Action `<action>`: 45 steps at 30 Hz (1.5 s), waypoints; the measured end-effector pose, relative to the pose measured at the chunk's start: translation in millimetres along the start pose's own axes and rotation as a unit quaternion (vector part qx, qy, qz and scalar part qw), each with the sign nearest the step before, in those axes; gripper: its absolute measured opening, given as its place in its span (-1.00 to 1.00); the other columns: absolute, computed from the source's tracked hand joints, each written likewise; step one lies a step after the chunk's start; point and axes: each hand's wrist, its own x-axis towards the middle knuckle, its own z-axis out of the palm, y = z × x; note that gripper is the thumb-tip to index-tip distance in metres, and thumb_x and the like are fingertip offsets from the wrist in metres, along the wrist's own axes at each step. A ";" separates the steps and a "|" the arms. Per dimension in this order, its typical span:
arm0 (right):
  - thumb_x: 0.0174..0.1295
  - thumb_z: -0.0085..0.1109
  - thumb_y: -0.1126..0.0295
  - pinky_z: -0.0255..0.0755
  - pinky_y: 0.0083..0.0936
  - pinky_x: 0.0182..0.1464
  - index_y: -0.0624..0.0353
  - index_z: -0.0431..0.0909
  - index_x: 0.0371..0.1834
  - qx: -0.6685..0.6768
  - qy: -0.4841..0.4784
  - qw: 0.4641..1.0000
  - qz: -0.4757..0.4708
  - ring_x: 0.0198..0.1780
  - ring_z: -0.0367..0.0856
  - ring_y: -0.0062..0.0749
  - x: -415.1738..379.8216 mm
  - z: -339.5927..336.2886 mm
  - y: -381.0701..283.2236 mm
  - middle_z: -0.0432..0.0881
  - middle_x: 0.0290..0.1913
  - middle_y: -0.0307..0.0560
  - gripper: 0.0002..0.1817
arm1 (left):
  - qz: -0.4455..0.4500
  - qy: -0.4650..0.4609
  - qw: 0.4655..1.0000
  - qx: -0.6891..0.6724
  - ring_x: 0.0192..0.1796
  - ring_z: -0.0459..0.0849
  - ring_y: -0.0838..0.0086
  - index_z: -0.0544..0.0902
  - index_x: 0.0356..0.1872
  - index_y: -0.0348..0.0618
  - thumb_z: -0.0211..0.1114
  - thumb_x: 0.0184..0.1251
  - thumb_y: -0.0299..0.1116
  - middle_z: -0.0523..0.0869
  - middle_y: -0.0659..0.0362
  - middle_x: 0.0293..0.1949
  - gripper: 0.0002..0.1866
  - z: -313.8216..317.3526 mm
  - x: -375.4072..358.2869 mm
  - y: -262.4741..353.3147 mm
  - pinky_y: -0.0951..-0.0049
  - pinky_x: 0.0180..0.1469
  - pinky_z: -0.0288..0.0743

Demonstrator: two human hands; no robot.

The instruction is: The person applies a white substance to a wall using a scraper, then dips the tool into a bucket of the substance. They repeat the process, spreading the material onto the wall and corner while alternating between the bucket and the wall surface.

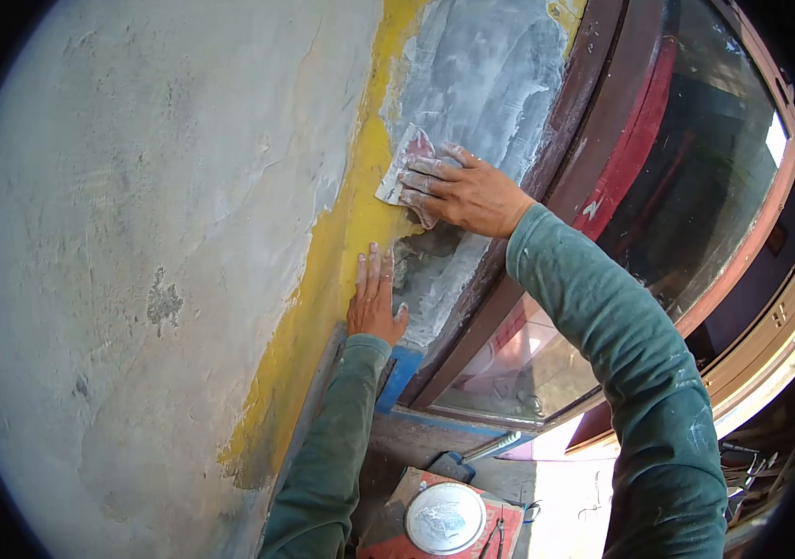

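My right hand, dusted white, presses a creased piece of sandpaper against the wall where the yellow strip meets a grey-white plastered patch. Its fingers are bent over the sheet, which has a pale side and a reddish side. Lower and to the left, my left hand lies on the yellow edge with its fingers stretched out, holding nothing. Between and just right of the hands is a darker, rough area of the patch.
A brown window frame with glass runs along the right. Below, a round white lid and pliers lie on a red box, near a brush with a pale handle. Rough grey wall fills the left.
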 end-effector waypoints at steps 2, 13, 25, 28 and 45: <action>0.35 0.05 0.23 0.04 -0.08 0.56 -0.06 0.59 0.22 0.019 -0.009 0.999 0.025 0.44 0.38 -0.39 -11.9 0.1 -2.1 0.48 0.42 -0.28 -0.61 | -0.005 -0.042 0.999 0.008 0.65 -0.08 -0.02 -0.04 0.63 -0.05 0.46 0.10 -0.37 -0.12 -0.01 0.65 0.10 -7.6 0.6 -0.6 0.14 0.56 0.17; 0.35 0.03 0.35 0.12 -0.08 0.52 -0.13 0.61 0.22 0.039 -0.111 0.988 0.100 0.32 0.53 -0.36 -44.1 -99.0 5.7 0.59 0.31 -0.29 -0.61 | -0.037 -0.124 0.991 0.042 0.67 -0.17 0.03 -0.17 0.65 -0.01 0.49 0.13 -0.28 -0.24 0.04 0.67 0.17 -31.7 4.5 11.4 0.12 0.54 0.22; 0.24 0.12 0.45 0.51 -0.21 0.04 0.18 0.62 -0.05 -0.079 0.112 0.945 0.297 -0.06 0.65 -0.14 56.2 -68.5 52.1 0.69 -0.15 -0.04 -0.77 | -0.019 -0.092 0.995 0.030 0.67 -0.12 0.08 -0.09 0.64 0.06 0.51 0.09 -0.29 -0.19 0.13 0.67 0.15 -21.4 -2.3 0.3 0.12 0.47 0.36; 0.20 0.12 0.45 0.48 -0.24 0.06 0.23 0.63 -0.06 -0.051 0.077 0.962 0.256 -0.06 0.63 -0.15 54.1 -45.6 -0.6 0.66 -0.17 -0.03 -0.74 | -0.030 -0.103 0.994 0.035 0.66 -0.11 0.09 -0.08 0.64 0.06 0.52 0.08 -0.31 -0.19 0.11 0.67 0.15 -18.9 -7.1 -3.0 0.15 0.50 0.31; 0.22 0.09 0.43 0.41 -0.25 0.08 0.14 0.59 0.09 0.063 0.048 0.965 0.248 -0.05 0.59 -0.20 2.9 -63.6 -51.6 0.63 -0.14 -0.12 -0.65 | -0.067 -0.098 0.993 -0.020 0.66 -0.07 0.07 -0.07 0.64 0.04 0.48 0.10 -0.39 -0.18 0.04 0.67 0.13 -23.0 -16.6 -15.3 0.14 0.60 0.08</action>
